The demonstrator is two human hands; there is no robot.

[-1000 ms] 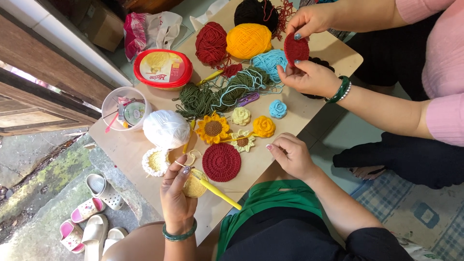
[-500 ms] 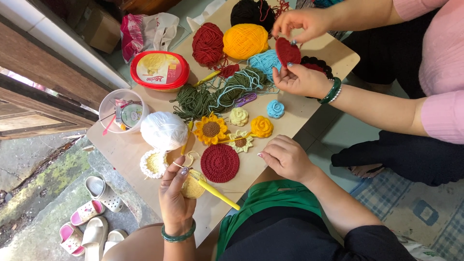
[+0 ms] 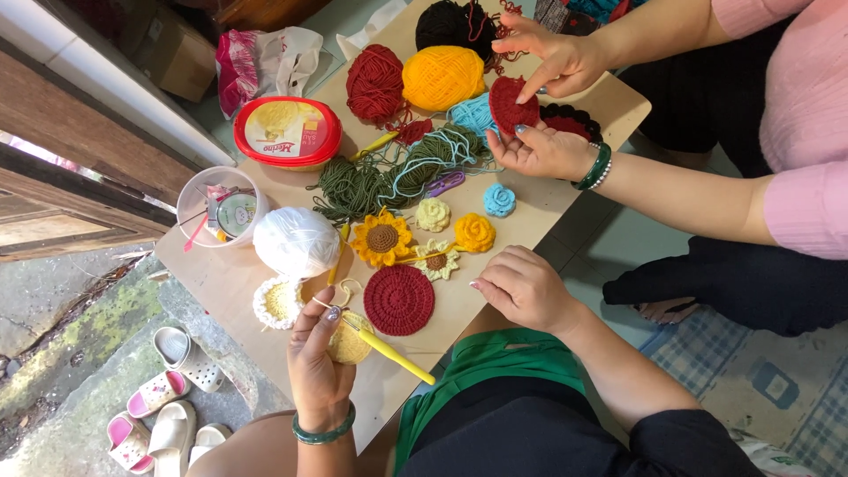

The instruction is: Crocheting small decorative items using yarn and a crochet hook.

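Across the surface (image 3: 221, 283), the co-worker's red disc (image 3: 514, 104) has lifted higher — the wearer's right hand (image 3: 523, 287) has slid nearer the red crochet round (image 3: 398, 299), fingers loosely curled, empty. Left hand (image 3: 318, 362), just below that round, pinches yellow crochet piece (image 3: 347, 343) and hook (image 3: 389, 352) — work continues.

Table: low tan wooden top (image 3: 230, 278), set at an angle.
Floor: pale tiles (image 3: 609, 238), checked blue mat (image 3: 777, 380) at right.
Doorway: wooden sill (image 3: 79, 132), mossy concrete (image 3: 62, 353) outside with sandals (image 3: 168, 406).
Light: soft daylight.
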